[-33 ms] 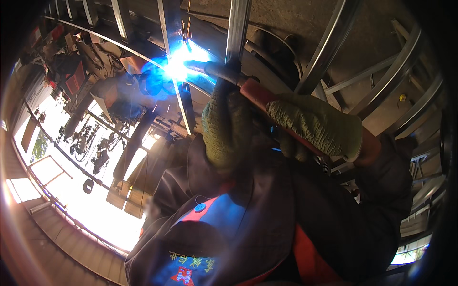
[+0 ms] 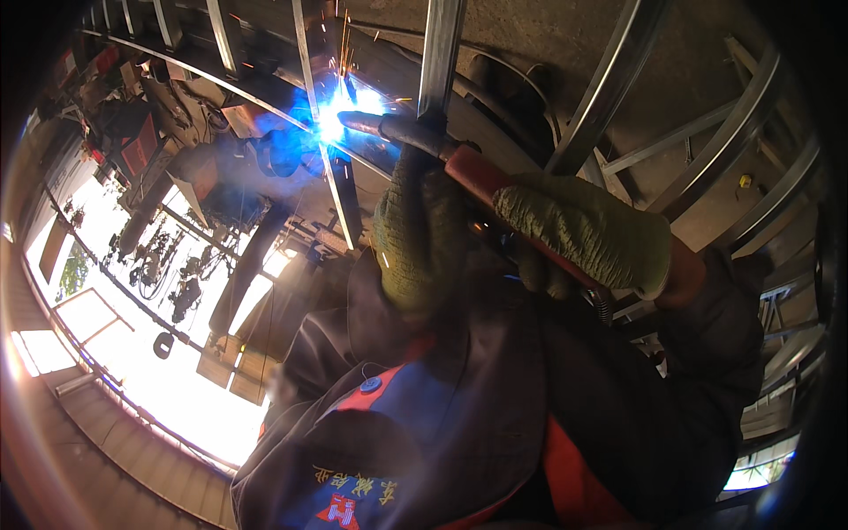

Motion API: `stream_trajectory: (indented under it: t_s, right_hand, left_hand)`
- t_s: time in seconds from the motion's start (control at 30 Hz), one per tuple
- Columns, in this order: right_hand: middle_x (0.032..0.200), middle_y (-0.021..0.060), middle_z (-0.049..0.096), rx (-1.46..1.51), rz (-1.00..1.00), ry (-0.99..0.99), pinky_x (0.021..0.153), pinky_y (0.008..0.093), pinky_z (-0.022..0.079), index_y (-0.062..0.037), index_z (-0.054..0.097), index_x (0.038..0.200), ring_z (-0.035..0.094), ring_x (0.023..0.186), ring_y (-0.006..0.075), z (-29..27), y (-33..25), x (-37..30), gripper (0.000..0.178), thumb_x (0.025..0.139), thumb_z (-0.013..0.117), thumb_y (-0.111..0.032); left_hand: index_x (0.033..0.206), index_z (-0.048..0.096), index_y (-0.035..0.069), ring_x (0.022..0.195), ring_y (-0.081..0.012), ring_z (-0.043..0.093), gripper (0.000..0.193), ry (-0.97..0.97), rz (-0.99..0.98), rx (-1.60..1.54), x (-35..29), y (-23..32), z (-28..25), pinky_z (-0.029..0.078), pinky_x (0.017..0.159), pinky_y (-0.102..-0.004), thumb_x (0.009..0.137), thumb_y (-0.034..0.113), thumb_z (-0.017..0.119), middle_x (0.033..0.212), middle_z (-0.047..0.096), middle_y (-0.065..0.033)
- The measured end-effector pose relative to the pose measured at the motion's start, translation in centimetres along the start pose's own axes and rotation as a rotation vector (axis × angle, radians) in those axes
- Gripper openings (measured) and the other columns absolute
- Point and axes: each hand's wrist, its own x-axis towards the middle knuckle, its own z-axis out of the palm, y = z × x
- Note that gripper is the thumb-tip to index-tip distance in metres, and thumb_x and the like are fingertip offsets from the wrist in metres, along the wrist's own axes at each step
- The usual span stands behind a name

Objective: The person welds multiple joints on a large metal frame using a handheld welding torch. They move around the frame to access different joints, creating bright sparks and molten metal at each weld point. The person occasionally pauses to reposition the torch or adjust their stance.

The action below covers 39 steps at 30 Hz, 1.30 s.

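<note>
On the near part of the dark jacket point(image 2: 481, 389) runs a row of yellow characters point(image 2: 360, 485), with a red badge point(image 2: 341, 511) bearing pale marks just beside it.

The head view looks down from the wearer's head, through the left one of two fisheye cameras worn side by side. It faces the gloved hands at close range: the left hand point(image 2: 411, 238) sits near the centre, the right hand point(image 2: 583, 228) toward three o'clock. The wearer's jacket point(image 2: 495, 380) looms large at six o'clock. Farther off lie the floor point(image 2: 530, 26) toward one o'clock and a bright opening point(image 2: 190, 389) toward eight. A curved metal bar point(image 2: 729, 157) spans two o'clock, near the dark rim.
</note>
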Motion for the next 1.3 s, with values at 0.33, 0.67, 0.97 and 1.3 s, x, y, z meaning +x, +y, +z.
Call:
stream_trajectory:
  t_s: [0.33,0.67,0.97,1.3]
  right_hand:
    - [0.081,0.0061,0.076,-0.164,0.158,0.139,0.051,0.0221,0.054,-0.0048,0.064,0.15,0.071,0.06,0.0107,1.4,-1.4,0.2,0.057,0.116,0.061,-0.05]
    - [0.087,0.0085,0.078,0.212,-0.037,-0.094,0.058,0.0228,0.06,-0.0019,0.053,0.161,0.077,0.07,0.0125,-0.2,0.5,0.4,0.062,0.116,0.062,-0.044]
    - [0.083,0.008,0.077,0.221,0.08,-0.038,0.053,0.0215,0.057,-0.0005,0.061,0.152,0.075,0.064,0.013,-0.3,0.4,0.8,0.059,0.115,0.062,-0.047]
    - [0.083,0.0061,0.076,0.123,0.211,0.109,0.058,0.0222,0.057,-0.003,0.06,0.154,0.074,0.065,0.0103,1.1,-1.0,0.7,0.061,0.115,0.061,-0.05]
  left_hand:
    - [0.153,0.051,-0.003,0.084,-0.0168,0.071,0.041,-0.019,0.032,-0.013,0.2,-0.3,0.0,0.057,0.072,-0.0314,0.12,0.021,0.049,0.102,0.073,-0.0102]
    - [0.163,0.044,-0.002,0.111,-0.0196,0.067,0.048,-0.026,-0.031,-0.009,-0.2,-0.1,-0.4,0.054,0.094,-0.0346,0.121,0.021,0.047,0.13,0.068,-0.0133]
    - [0.156,0.047,-0.005,0.08,-0.0138,0.072,0.047,0.018,-0.045,-0.112,0.0,-0.1,0.4,0.057,0.069,-0.028,0.12,0.024,0.049,0.103,0.074,-0.009]
    - [0.165,0.04,-0.004,0.08,-0.0129,0.07,0.054,-0.032,-0.029,-0.105,0.2,-0.6,-0.4,0.057,0.07,-0.0276,0.121,0.026,0.047,0.102,0.073,-0.0075]
